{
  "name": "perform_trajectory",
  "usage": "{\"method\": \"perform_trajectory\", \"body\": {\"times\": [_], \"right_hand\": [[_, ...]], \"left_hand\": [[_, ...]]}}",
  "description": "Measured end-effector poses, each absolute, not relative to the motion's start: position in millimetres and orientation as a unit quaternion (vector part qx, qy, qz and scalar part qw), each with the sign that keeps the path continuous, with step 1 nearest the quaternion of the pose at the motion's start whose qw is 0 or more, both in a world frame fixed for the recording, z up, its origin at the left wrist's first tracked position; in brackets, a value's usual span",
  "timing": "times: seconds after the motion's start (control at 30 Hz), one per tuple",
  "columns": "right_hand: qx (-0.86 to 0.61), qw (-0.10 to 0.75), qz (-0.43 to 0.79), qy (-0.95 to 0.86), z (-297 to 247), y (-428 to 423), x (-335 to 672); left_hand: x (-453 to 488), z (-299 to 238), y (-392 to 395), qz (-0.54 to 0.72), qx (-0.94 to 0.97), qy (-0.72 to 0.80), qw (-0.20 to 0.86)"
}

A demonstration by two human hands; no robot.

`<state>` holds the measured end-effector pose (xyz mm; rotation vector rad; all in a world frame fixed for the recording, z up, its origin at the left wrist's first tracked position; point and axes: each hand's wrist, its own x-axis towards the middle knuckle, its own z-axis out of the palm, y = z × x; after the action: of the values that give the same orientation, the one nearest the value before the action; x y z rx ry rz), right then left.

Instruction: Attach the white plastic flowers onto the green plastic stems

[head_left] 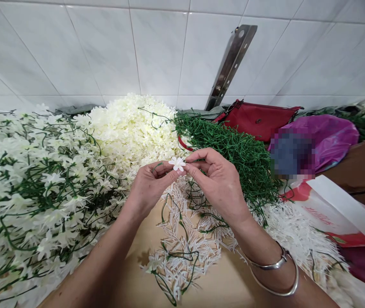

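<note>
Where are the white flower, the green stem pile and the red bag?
white flower [177, 163], head view, its petals.
green stem pile [236, 154], head view, its middle.
red bag [259, 119], head view, its front.

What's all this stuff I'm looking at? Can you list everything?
small flower: one, white, held up at centre
flower vines: many, white and green, heaped left
loose blossoms: pile, cream, back centre
bare stems: pile, green, centre right
spiky sprigs: many, white, front centre
handbag: one, red, against wall
plastic bag: one, purple, right
metal bracket: one, silver, leaning on tiled wall
table: one, brown
bangles: two, silver, right wrist
left hand: pinching small flower
right hand: pinching small flower
</note>
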<state>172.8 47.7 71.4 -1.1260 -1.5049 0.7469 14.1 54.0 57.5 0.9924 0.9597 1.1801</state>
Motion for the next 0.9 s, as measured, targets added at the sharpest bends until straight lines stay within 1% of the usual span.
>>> {"method": "perform_trajectory", "body": {"times": [0.07, 0.17, 0.27, 0.37, 0.5, 0.57, 0.73, 0.9], "right_hand": [[-0.459, 0.529, 0.264, -0.663, 72.9, 46.8, 173.2], [-0.432, 0.504, 0.19, -0.723, 76.3, 46.1, 176.2], [-0.415, 0.495, 0.174, -0.743, 78.7, 46.1, 179.5], [-0.433, 0.495, 0.228, -0.718, 77.7, 47.8, 181.3], [-0.439, 0.486, 0.41, -0.634, 72.2, 53.6, 182.9], [-0.428, 0.493, 0.47, -0.594, 69.8, 56.3, 183.2], [-0.409, 0.513, 0.501, -0.564, 69.8, 56.9, 181.5], [-0.421, 0.503, 0.473, -0.588, 73.1, 53.0, 179.2]], "left_hand": [[12.8, 59.3, 54.5, 0.515, 0.436, 0.415, 0.61], [11.4, 60.5, 55.5, 0.517, 0.458, 0.42, 0.589], [12.2, 60.6, 56.2, 0.522, 0.461, 0.425, 0.578], [13.4, 60.0, 56.7, 0.543, 0.447, 0.414, 0.578], [11.3, 57.6, 58.2, 0.553, 0.435, 0.415, 0.577], [9.6, 56.7, 59.3, 0.552, 0.432, 0.416, 0.58], [10.3, 58.3, 59.2, 0.547, 0.433, 0.419, 0.581], [12.8, 61.7, 56.4, 0.556, 0.43, 0.432, 0.565]]}}
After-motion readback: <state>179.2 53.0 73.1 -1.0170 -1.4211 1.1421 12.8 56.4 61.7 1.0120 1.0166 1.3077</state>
